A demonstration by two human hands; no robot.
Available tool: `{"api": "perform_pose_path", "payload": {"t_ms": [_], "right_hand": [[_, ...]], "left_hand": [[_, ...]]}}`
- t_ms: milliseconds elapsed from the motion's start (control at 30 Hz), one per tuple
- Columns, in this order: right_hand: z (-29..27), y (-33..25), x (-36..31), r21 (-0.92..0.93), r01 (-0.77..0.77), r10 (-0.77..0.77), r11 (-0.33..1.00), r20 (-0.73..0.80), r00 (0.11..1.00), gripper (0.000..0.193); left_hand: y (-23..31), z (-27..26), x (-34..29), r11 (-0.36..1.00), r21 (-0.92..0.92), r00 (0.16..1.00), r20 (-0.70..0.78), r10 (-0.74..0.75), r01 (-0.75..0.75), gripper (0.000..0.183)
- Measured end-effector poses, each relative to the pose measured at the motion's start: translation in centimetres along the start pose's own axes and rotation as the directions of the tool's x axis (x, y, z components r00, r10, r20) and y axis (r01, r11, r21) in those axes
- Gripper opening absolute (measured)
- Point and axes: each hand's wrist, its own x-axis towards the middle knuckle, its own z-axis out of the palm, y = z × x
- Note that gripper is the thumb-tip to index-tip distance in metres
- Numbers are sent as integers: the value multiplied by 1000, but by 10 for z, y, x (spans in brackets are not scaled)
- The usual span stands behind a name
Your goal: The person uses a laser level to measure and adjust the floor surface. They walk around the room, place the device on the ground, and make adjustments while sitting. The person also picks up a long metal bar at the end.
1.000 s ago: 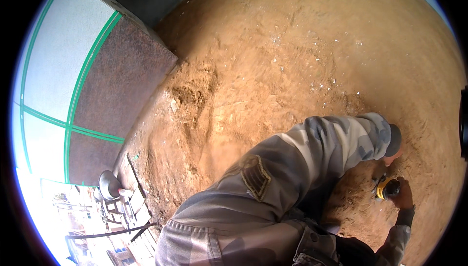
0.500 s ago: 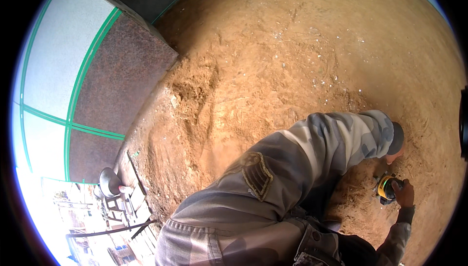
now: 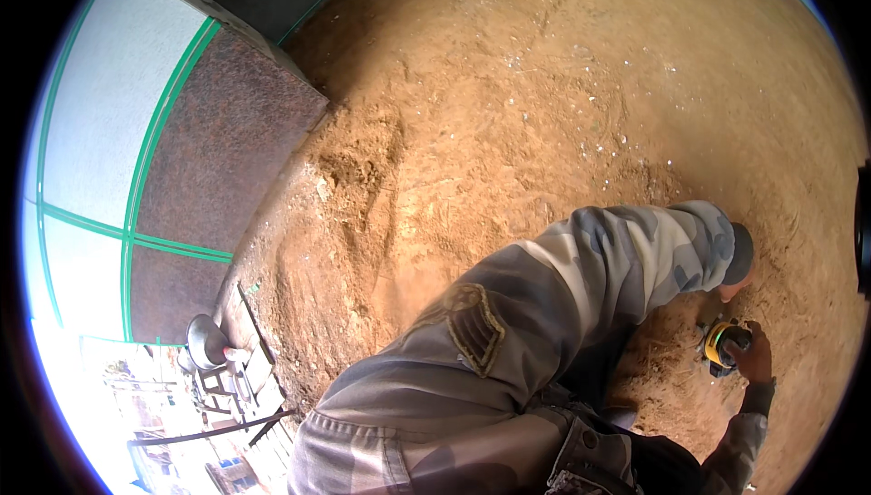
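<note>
My right hand (image 3: 755,358) is at the lower right, its fingers wrapped round the dark top of a small yellow-and-black device that looks like a laser level (image 3: 720,346). The device stands on the sandy ground on short legs. Just beyond it my left hand (image 3: 737,289) reaches down close to the dirt. The camouflage sleeve and dark cuff cover most of that hand, so its fingers are hidden. My left arm stretches across the view from the bottom centre.
Bare, loose brown soil (image 3: 472,159) with pale specks spreads ahead. A wall (image 3: 218,132), white above and brown below, stands at the left, crossed by bright green lines. A metal bowl (image 3: 207,341) and planks lie at the lower left.
The laser level has shifted and turned slightly under my right hand, whose fingers have moved a little over its top. My left arm stays almost still.
</note>
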Motion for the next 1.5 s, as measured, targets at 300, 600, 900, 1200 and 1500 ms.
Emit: {"api": "perform_pose_path", "payload": {"t_ms": [300,600,900,1200,1500], "right_hand": [[2,-15,2,47,-43,41,998,54,998,75],[3,10,-3,81,95,-96,992,1,995,63],[-8,8,5,-113,-137,120,984,-145,982,71],[-8,16,6,-24,-189,181,982,-194,964,58],[-11,100,-45,214,-342,395,915,-305,866,35]], "left_hand": [[-4,-2,-29,999,-7,996,-79,40,-40,41],[-2,-12,-31,987,-122,994,37,-99,103,41],[-28,8,-3,960,-280,1000,14,-13,16,34],[-51,26,-8,947,-302,992,91,-82,106,39],[-84,45,-5,922,-379,994,104,-46,83,30]]}}
